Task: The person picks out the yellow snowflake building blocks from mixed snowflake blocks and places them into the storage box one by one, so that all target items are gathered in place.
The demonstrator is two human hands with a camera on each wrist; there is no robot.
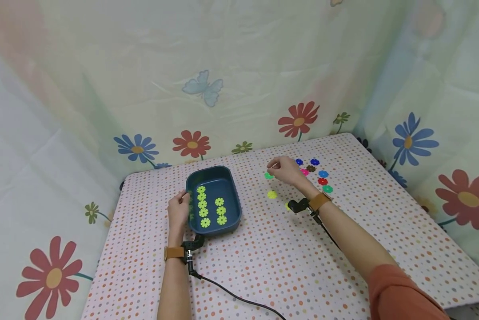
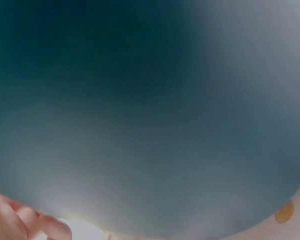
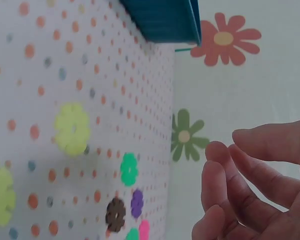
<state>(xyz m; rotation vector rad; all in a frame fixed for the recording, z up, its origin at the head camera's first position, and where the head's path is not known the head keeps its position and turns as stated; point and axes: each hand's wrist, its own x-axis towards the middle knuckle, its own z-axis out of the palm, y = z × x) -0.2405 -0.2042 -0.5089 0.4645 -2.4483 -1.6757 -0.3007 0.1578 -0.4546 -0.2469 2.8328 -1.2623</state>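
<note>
My left hand (image 1: 178, 210) grips the left rim of a dark blue tray (image 1: 234, 195); its fingers (image 2: 10, 222) show at the lower left of the left wrist view. Several yellow-green flower-shaped discs (image 1: 221, 220) lie inside the tray in two rows. Above the table, my right hand (image 1: 285, 170) has loosely bent fingers, with nothing seen between thumb and fingertips. Close below it in the head view lies a green disc (image 1: 269, 175). Nearer me are a yellow disc (image 1: 272, 194) and another yellow disc (image 3: 0, 194), partly hidden by the wrist camera in the head view.
Past the right hand lie a pink disc (image 1: 305, 171), a brown disc (image 1: 311, 169), a red disc (image 1: 322, 181), a light blue disc (image 1: 323, 174) and others. A cable (image 1: 239, 295) trails from the left wrist. A flowered curtain (image 1: 231, 53) surrounds the dotted tabletop (image 1: 259, 266).
</note>
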